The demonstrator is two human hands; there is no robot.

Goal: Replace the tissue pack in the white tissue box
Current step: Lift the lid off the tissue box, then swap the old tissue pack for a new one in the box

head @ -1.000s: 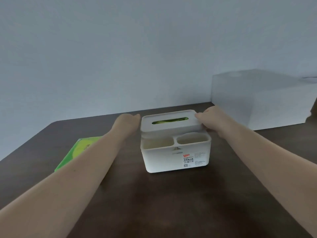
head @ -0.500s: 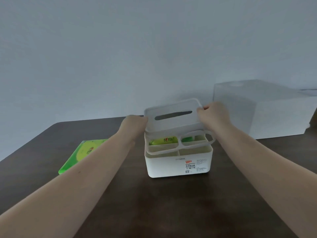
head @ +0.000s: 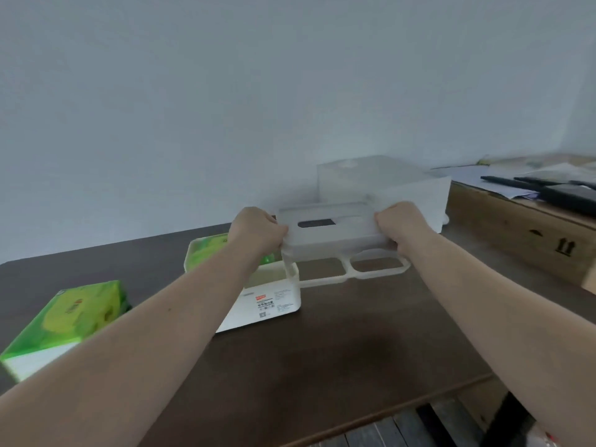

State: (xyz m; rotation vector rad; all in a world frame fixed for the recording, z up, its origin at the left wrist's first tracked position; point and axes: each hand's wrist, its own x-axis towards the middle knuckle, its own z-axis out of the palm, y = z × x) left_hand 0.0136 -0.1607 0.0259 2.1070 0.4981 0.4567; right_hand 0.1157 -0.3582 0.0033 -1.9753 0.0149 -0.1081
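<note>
Both hands hold the lid (head: 332,232) clear of the box (head: 258,295), up and to its right; the left hand (head: 256,230) is clamped on the lid's left end, the right hand (head: 401,225) on its right end. The lid's long axis runs left to right, about level, slot (head: 317,223) facing up and lying along that axis; its two-ring frame (head: 354,271) juts out toward the camera. The box stands open on the dark table (head: 338,343), long axis also left to right, label side toward the camera; a green pack (head: 209,250) lies inside, partly hidden by the left forearm. A second green pack (head: 67,321) lies on the table well left of the box, its white end nearest the camera. A larger white box (head: 387,185) sits behind the lid.
</note>
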